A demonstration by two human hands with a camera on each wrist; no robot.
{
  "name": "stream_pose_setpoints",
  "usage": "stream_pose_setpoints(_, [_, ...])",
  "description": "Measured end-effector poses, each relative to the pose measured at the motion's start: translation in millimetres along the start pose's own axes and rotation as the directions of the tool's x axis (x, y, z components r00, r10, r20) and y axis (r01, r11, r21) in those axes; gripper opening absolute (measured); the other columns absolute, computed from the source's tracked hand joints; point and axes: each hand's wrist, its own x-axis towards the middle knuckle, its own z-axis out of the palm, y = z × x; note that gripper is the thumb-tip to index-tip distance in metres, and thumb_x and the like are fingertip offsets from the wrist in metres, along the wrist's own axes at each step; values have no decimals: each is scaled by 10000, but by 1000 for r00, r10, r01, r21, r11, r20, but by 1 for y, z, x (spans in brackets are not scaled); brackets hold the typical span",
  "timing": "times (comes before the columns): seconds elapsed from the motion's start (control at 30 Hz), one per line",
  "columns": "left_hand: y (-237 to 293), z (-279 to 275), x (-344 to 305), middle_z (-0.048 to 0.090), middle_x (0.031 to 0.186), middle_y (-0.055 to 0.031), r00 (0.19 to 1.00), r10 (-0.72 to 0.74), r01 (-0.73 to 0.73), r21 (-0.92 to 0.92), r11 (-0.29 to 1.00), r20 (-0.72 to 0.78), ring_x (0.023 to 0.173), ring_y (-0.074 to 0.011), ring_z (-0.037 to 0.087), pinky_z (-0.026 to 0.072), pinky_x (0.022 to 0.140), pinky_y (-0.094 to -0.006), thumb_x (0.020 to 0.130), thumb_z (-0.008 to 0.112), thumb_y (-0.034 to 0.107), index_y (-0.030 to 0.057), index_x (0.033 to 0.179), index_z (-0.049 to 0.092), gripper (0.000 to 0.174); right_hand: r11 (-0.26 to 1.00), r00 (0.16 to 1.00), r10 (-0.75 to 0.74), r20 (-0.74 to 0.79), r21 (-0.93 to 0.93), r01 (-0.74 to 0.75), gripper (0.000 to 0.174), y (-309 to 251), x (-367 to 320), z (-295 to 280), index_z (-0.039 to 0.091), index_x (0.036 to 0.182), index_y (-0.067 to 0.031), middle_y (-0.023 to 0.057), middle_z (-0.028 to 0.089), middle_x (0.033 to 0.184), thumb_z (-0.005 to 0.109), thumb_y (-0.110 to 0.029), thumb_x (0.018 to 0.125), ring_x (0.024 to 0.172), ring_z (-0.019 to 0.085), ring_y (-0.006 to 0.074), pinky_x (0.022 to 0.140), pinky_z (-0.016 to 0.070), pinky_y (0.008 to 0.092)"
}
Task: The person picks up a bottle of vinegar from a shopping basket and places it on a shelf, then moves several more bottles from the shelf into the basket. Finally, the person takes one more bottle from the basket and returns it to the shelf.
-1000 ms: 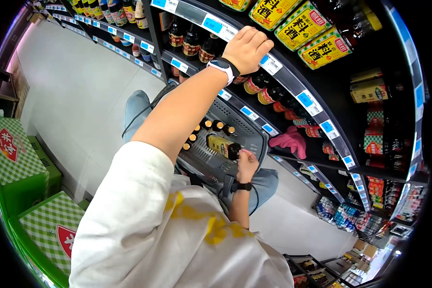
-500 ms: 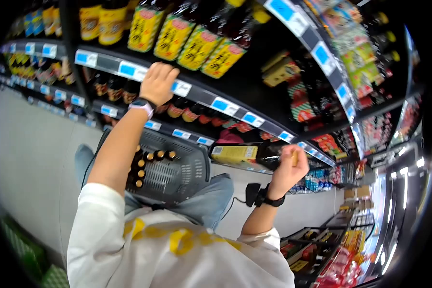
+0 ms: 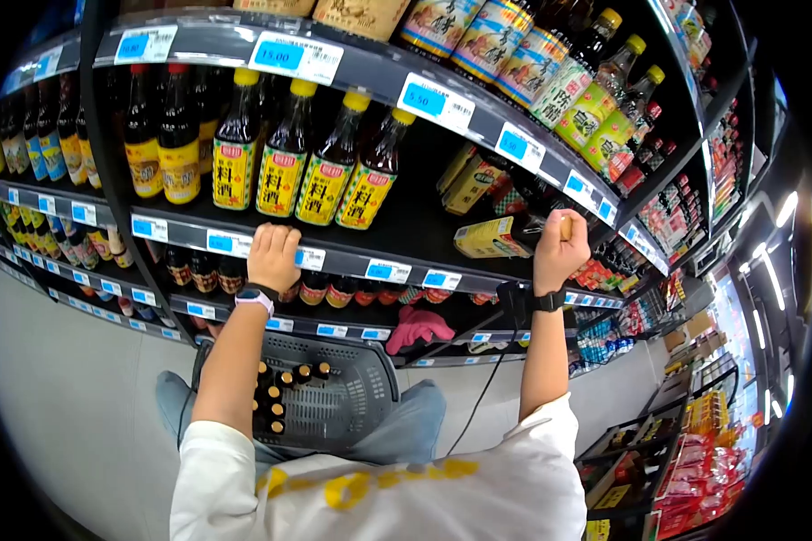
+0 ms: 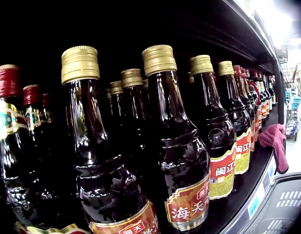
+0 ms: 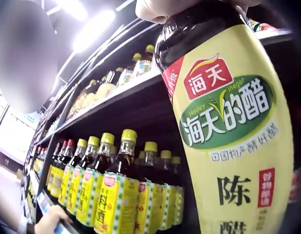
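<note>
My right hand (image 3: 561,252) holds a vinegar bottle (image 3: 485,238) by its neck, with the yellowish cap showing at the top of the fist. The bottle tilts, its base pointing left into the middle shelf, close to other pale-labelled bottles (image 3: 475,183) there. In the right wrist view its cream label with a green oval (image 5: 228,112) faces the camera. My left hand (image 3: 273,257) grips the front edge of the same shelf, fingers over the price strip (image 3: 379,270). Cooking wine bottles (image 3: 280,185) with yellow caps stand just behind that hand.
A grey basket (image 3: 361,374) with several gold-capped bottles (image 3: 278,397) sits below between the knees. A pink cloth (image 3: 417,326) hangs at the lower shelf, where dark sauce bottles (image 4: 182,165) stand. Another shelf (image 3: 352,68) of bottles runs above. Red-packed goods (image 3: 695,469) stand behind right.
My right hand has lifted the vinegar bottle out of the basket, up and to the right, then to the middle shelf. My left hand stays on the shelf edge while the view has tilted up.
</note>
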Motion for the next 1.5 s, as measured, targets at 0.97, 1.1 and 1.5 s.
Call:
stream_pose_setpoints(0.97, [-2,7,-4,535,997,-125,999,11,-12,12,1000,30,979,-335,508,383,950,-488,505,646,39,58,1004,513,516,941,900,-5,436,-302,152,410,102,44,82,582,1136,-49,191,603,1125,659,-279,804,1044,552,385,868,454,431])
stream_pose_setpoints(1.1, [-3,7,-5,537,1019,-128,999,9,-10,18,1000,42,1001,-339,501,372,964,-489,504,650,45,57,1012,513,527,935,894,-13,448,-310,169,396,100,42,82,583,1112,-25,197,609,1110,651,-276,814,1028,562,382,864,455,425])
stream_pose_setpoints(1.5, [-4,8,-7,535,1033,-125,998,-4,2,31,1000,66,1020,-337,492,361,979,-489,499,661,53,62,1025,511,547,929,881,226,415,-365,-67,794,104,10,90,447,1201,53,270,566,1122,764,-449,674,1010,573,419,783,517,477])
